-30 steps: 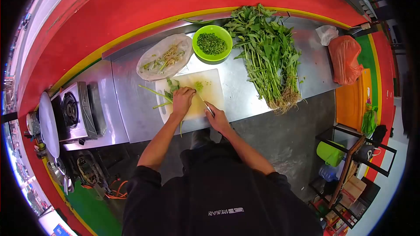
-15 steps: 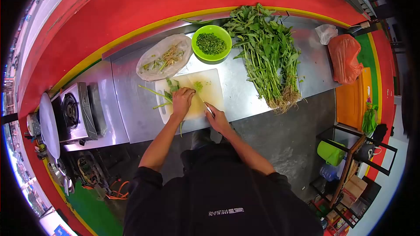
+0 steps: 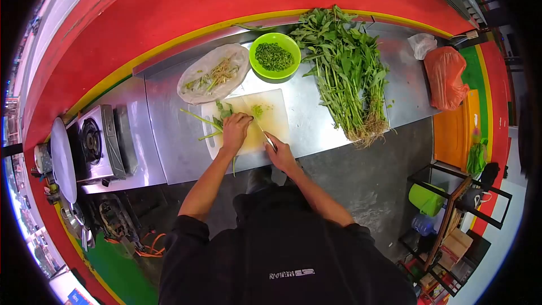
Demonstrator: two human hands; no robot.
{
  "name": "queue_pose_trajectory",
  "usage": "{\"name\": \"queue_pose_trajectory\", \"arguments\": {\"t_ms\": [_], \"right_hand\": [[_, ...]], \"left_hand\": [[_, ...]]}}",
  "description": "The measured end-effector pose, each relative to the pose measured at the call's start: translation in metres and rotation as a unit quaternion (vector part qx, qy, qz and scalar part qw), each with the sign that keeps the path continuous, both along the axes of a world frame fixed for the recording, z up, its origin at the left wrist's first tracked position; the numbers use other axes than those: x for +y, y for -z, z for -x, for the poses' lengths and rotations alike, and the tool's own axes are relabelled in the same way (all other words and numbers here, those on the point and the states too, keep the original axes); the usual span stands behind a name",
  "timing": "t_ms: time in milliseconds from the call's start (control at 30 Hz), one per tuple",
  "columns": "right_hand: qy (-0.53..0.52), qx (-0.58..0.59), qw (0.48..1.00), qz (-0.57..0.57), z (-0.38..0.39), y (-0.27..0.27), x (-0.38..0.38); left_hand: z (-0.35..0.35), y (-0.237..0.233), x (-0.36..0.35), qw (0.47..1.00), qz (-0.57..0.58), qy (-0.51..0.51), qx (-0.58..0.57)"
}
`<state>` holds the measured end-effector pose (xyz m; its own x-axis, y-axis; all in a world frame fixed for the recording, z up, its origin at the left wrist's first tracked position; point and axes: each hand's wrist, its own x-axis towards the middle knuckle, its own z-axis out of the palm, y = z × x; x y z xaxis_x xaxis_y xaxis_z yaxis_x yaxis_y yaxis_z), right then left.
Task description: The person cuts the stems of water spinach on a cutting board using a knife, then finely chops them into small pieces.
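Left hand: fingers bunched over greens, pinning them at the board's 9 o'clock.
Right hand: closed round the knife, blade toward 11 o'clock.
Bowl: we log chopped leaves inside, at 1 o'clock of the board.

"What lay on the steel counter?"

"A white cutting board — under the left hand, with the right hand at its near edge."

"Beyond the hands?"

"A green bowl stood there, and off the left hand's side, a plastic bag."

"And sideways?"

"Leafy greens lay right of the right hand — a stove stood well left of both."
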<state>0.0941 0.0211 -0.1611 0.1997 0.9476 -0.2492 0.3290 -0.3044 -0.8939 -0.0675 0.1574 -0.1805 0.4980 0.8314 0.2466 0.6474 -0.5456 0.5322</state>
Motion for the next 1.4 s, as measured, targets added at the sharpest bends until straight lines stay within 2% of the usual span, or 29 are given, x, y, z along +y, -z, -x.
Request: {"name": "queue_pose_trajectory", "arguments": {"t_ms": [33, 167, 233, 367, 433, 567, 633, 667, 733, 967, 1033, 1067, 1133, 1267, 1333, 1400], "right_hand": [[-0.005, 0.003, 0.999, 0.04, -0.001, -0.003, -0.002], [0.002, 0.004, 1.0, 0.021, 0.001, 0.0, 0.002], [0.002, -0.008, 0.999, -0.042, 0.001, 0.008, 0.007], [0.009, -0.015, 0.996, -0.093, 0.002, 0.008, 0.013], [-0.002, 0.021, 0.999, 0.037, -0.001, -0.003, 0.008], [-0.005, 0.016, 1.0, 0.024, -0.002, 0.005, 0.001], [0.003, -0.034, 0.996, -0.088, 0.001, 0.015, 0.003], [0.004, -0.034, 0.996, -0.087, -0.001, 0.02, 0.002], [-0.01, -0.013, 1.0, 0.013, -0.002, 0.012, 0.009], [-0.002, 0.024, 1.0, 0.013, -0.001, 0.003, 0.004], [0.002, -0.039, 0.994, -0.101, 0.0, 0.011, 0.002], [0.001, -0.038, 0.994, -0.101, -0.001, 0.016, 0.001], [-0.004, -0.004, 1.0, -0.004, -0.003, 0.011, 0.004], [-0.013, 0.022, 1.0, 0.017, -0.003, 0.002, 0.013], [0.001, -0.012, 0.998, -0.055, -0.002, 0.004, 0.014], [-0.008, -0.003, 1.0, -0.011, -0.005, -0.004, 0.009]], "left_hand": [[-0.001, 0.0, 0.0, 1.0, -0.001, -0.001, -0.004], [0.001, -0.004, 0.001, 1.0, 0.01, 0.006, 0.008], [0.001, -0.005, 0.003, 0.999, 0.012, 0.026, 0.019], [0.001, -0.004, 0.006, 0.999, 0.012, 0.026, 0.015], [0.0, -0.001, 0.007, 1.0, 0.017, 0.004, -0.013], [0.0, 0.002, 0.01, 0.999, 0.033, 0.009, 0.002], [0.001, -0.001, 0.01, 0.999, 0.037, 0.013, 0.005], [0.0, -0.003, 0.009, 0.999, 0.037, 0.014, 0.006], [0.0, -0.006, 0.009, 0.999, 0.034, 0.02, 0.001], [0.001, -0.003, 0.009, 0.999, 0.034, 0.015, 0.006], [0.0, -0.002, 0.01, 0.999, 0.04, 0.009, 0.007], [0.001, -0.001, 0.01, 0.999, 0.041, 0.008, 0.007], [0.001, 0.0, 0.01, 0.999, 0.043, 0.015, -0.003], [0.001, -0.004, 0.008, 0.999, 0.028, 0.016, 0.0], [0.0, -0.004, 0.006, 1.0, 0.022, 0.011, 0.001], [-0.001, -0.001, 0.006, 1.0, 0.017, 0.005, -0.001]]}}
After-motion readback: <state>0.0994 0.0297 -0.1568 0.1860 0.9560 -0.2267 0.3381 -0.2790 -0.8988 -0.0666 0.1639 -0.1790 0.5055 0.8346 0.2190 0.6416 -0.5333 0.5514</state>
